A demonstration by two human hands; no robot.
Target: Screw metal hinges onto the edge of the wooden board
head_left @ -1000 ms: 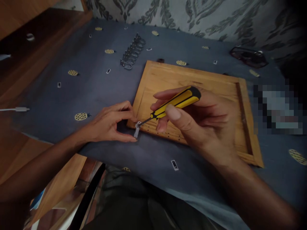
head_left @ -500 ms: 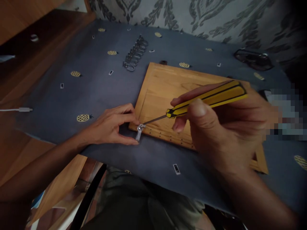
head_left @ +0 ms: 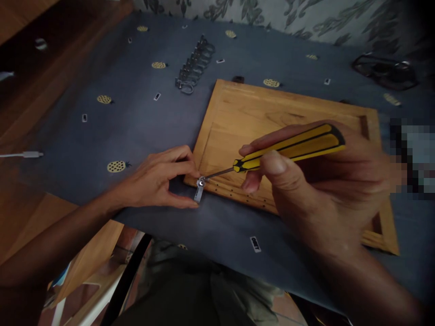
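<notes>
My left hand (head_left: 163, 179) pinches a small silver metal fitting (head_left: 199, 192) between thumb and forefinger at the near left corner of a wooden framed panel (head_left: 234, 117). One flat arm of the fitting sticks out past the panel's front edge. In my right hand (head_left: 316, 181) is a screwdriver (head_left: 288, 147) with a yellow and black handle, held slanted. Its thin shaft reaches down to the left, and the tip is at the round part of the fitting. Several small dark holes run along the panel's near edge. My right hand covers part of the panel.
A row of several metal ring-like pieces (head_left: 193, 65) lies behind the panel on the blue patterned tablecloth (head_left: 136, 117). Dark-framed glasses (head_left: 384, 70) rest at the back right. A white cable plug (head_left: 32, 154) is at the left. A blurred-out object (head_left: 419, 156) sits at the right edge.
The view has shifted a little, so the panel's right side shows further right. The screwdriver handle has dipped and turned slightly; its tip stays at the fitting. My left hand keeps its pinch.
</notes>
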